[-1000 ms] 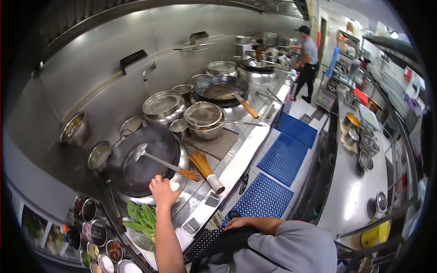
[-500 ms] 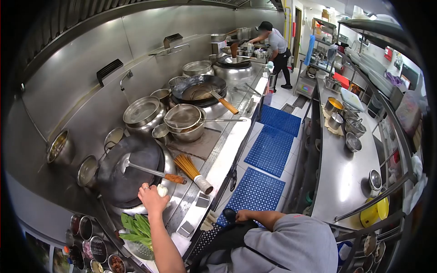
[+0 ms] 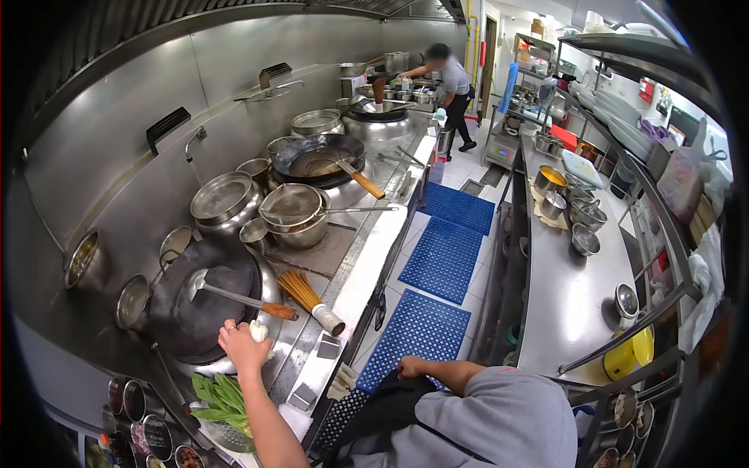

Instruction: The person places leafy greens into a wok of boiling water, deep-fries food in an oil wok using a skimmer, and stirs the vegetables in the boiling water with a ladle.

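Note:
My left hand (image 3: 243,345) is closed around a bunched white cloth (image 3: 258,331) at the near rim of a large dark wok (image 3: 175,312). A ladle (image 3: 242,299) with a wooden handle lies across that wok, its bowl inside and its handle out over the rim. My right hand (image 3: 410,366) hangs beside my apron with its fingers curled, and no object shows in it. Below my left forearm, leafy greens (image 3: 222,398) rest on a perforated metal strainer (image 3: 238,438). A bamboo wok brush (image 3: 308,300) lies right of the wok.
A strainer (image 3: 290,204) sits over a bowl, and a second wok (image 3: 316,156) stands farther along the range. Several seasoning pots (image 3: 156,437) are at lower left. Behind me runs a steel counter (image 3: 573,312). A co-worker (image 3: 452,82) stands at the far end; blue mats (image 3: 421,331) cover the aisle.
The view has shifted, so the whole scene sits farther left. My left hand keeps its grip on the cloth at the wok rim. The co-worker's head and arm have moved slightly.

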`<state>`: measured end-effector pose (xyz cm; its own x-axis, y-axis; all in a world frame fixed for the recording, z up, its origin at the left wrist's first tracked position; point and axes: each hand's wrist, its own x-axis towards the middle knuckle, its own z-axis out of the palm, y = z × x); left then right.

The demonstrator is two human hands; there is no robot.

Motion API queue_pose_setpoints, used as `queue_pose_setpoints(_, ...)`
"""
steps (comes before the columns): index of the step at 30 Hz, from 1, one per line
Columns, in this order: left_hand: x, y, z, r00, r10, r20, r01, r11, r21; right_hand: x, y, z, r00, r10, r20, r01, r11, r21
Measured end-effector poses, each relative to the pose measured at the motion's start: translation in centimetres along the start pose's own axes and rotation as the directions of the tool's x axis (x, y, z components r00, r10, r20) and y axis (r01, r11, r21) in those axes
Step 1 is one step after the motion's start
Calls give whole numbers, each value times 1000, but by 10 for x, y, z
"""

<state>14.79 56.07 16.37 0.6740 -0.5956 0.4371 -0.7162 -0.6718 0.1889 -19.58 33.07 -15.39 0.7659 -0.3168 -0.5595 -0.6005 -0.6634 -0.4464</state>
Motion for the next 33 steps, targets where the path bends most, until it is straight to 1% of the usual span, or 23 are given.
queue_pose_setpoints(2, -1, 2, 0, 1000, -10, -4, 10, 1000, 3, 0, 5, -2, 1000, 3, 14, -3, 1000, -9)
queue_pose_setpoints(5, 0, 4, 2, 999, -30, -18, 31, 999, 12, 9, 29, 12, 998, -54, 43, 55, 998, -41)
queue_pose_setpoints(6, 0, 6, 3, 999, -39, -22, 39, 999, 15, 11, 33, 13, 991, 5, 135, -1, 1000, -28)
queue_pose_setpoints(9, 1, 8, 7, 998, -54, -37, 55, 998, 40, -16, 31, 3, 981, 10, 194, 7, 996, -91)
queue_pose_setpoints(11, 2, 10, 11, 997, -69, -43, 71, 995, 65, -29, 42, -2, 990, 11, 143, -3, 998, -57)
queue_pose_setpoints(12, 3, 12, 10, 996, -72, -49, 76, 994, 79, -38, 47, -3, 991, 24, 134, -19, 999, -35)
queue_pose_setpoints(15, 6, 19, 7, 993, -121, -1, 120, 987, 106, -61, 68, -6, 989, 81, 122, -86, 996, 30)
queue_pose_setpoints(17, 8, 20, 9, 991, -135, 4, 134, 984, 120, -69, 93, 6, 989, 102, 110, -110, 991, 70)
queue_pose_setpoints(18, 8, 23, 9, 990, -140, 1, 139, 982, 130, -80, 98, 5, 971, 211, 114, -228, 960, 163)
queue_pose_setpoints(20, 7, 26, 9, 985, -173, 17, 169, 977, 133, -90, 109, 6, 951, 257, 172, -294, 924, 245)
queue_pose_setpoints(21, 7, 27, 11, 987, -160, -1, 158, 976, 148, -90, 118, 14, 939, 276, 204, -326, 903, 280)
queue_pose_setpoints(22, 6, 26, 15, 989, -147, -18, 148, 975, 164, -89, 126, 23, 960, 252, 126, -275, 932, 237)
queue_pose_setpoints(23, 4, 24, 18, 990, -134, -33, 138, 974, 182, -83, 135, 27, 970, 211, 123, -234, 948, 217)
queue_pose_setpoints(24, 4, 27, 19, 987, -159, -36, 163, 968, 190, -79, 141, 29, 977, 171, 124, -193, 961, 196)
queue_pose_setpoints(25, 5, 23, 19, 990, -142, 6, 139, 975, 174, -78, 149, 38, 982, 130, 139, -153, 973, 171)
queue_pose_setpoints(26, 5, 5, 34, 996, -83, -14, 84, 976, 201, -56, 174, 68, 986, 86, 142, -102, 988, 113)
queue_pose_setpoints(27, 5, -20, 58, 998, -29, -54, 41, 975, 217, -58, 173, 62, 980, 113, 166, -136, 982, 130)
queue_pose_setpoints(28, 3, -14, 52, 998, -30, -47, 40, 973, 225, -62, 172, 56, 972, 141, 189, -170, 974, 147)
queue_pose_setpoints(29, 3, -13, 49, 999, -26, -35, 32, 976, 213, -63, 174, 49, 967, -14, 253, 39, 995, -91)
queue_pose_setpoints(30, 4, -12, 46, 1000, -21, -23, 25, 979, 201, -64, 177, 42, 935, -174, 311, 279, 900, -336)
queue_pose_setpoints(31, 4, -7, 41, 999, -35, -31, 40, 985, 166, -63, 181, 35, 876, -324, 358, 474, 719, -508)
queue_pose_setpoints(32, 5, 6, 24, 998, -55, 24, 50, 987, 155, -57, 206, 50, 869, -451, 205, 492, 738, -462)
queue_pose_setpoints(33, 3, 13, 16, 994, -94, 63, 82, 981, 175, -66, 197, 42, 977, -129, 170, 142, 988, -67)
